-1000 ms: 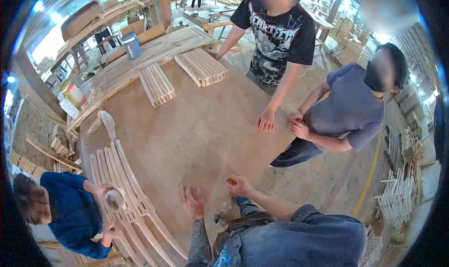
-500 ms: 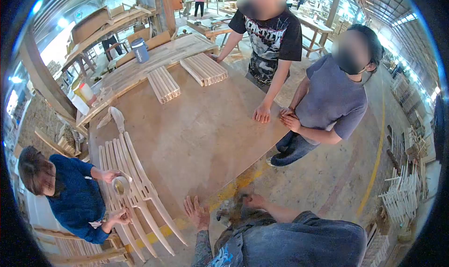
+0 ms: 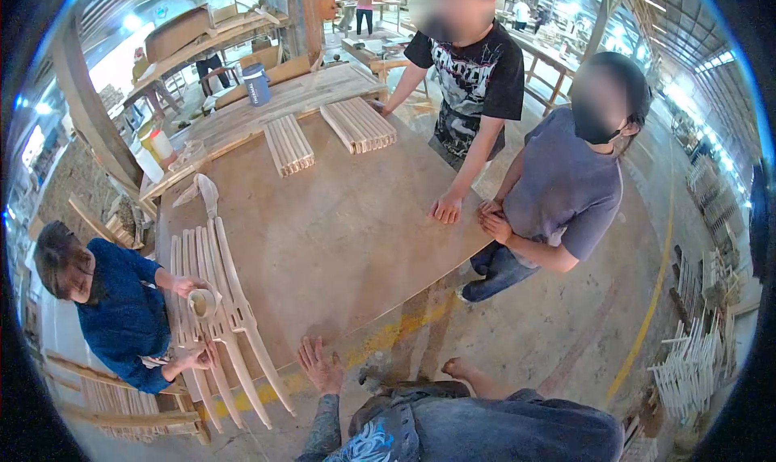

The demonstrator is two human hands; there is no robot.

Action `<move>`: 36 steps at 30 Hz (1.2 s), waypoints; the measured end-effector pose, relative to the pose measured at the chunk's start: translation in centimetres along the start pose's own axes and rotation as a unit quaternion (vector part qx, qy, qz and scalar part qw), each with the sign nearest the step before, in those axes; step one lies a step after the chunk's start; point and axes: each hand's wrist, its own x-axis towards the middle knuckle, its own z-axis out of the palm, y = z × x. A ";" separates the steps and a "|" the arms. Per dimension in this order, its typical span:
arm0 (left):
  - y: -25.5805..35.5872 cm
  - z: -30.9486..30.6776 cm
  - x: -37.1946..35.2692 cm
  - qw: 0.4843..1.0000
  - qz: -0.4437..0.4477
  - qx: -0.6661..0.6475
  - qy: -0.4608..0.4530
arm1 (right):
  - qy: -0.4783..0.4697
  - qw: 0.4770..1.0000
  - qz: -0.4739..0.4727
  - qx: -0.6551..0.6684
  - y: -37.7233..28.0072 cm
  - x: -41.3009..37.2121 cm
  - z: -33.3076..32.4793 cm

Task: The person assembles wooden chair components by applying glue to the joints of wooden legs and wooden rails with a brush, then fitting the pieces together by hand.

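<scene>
My left hand (image 3: 322,369) rests at the near edge of the brown tabletop (image 3: 323,236), palm down with fingers spread, holding nothing. Low beside my body is my right hand (image 3: 457,368), off the table; its fingers are too hidden to judge. To the left of my left hand lie several long, curved wooden pieces (image 3: 234,320), their ends sticking out past the table edge. Over them, a person in a blue top (image 3: 125,300) has one hand at a round, bowl-like thing (image 3: 204,303) and the other hand on the wood.
Two stacks of wooden slats, the left one (image 3: 288,145) and the right one (image 3: 358,125), lie at the far side. Two people stand at the right edge, one in a black shirt (image 3: 477,74), one in grey (image 3: 566,175). A blue jug (image 3: 256,84) stands behind.
My view has shifted slightly. My left hand stays on the table edge; my right hand has shifted a little right and down. The person at left has tilted the round thing.
</scene>
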 end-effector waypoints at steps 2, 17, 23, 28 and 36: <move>0.5 0.0 0.0 1.000 -0.008 0.010 -0.005 | -0.012 0.824 0.389 0.411 -1.8 0.3 -3.5; 3.1 1.1 -5.5 0.986 -0.135 -0.019 -0.100 | -0.014 0.893 0.271 0.360 -1.7 -7.3 0.5; -2.0 7.5 -20.5 0.874 -0.273 -0.004 -0.401 | -0.069 0.827 0.367 0.419 -2.8 -13.9 5.7; 1.7 5.0 -20.5 0.864 -0.296 -0.094 -0.395 | -0.011 0.404 0.383 0.831 -6.1 -18.9 6.1; 5.4 5.2 -19.9 0.823 -0.329 -0.273 -0.375 | -0.165 0.525 0.316 0.773 -6.5 -17.6 -8.7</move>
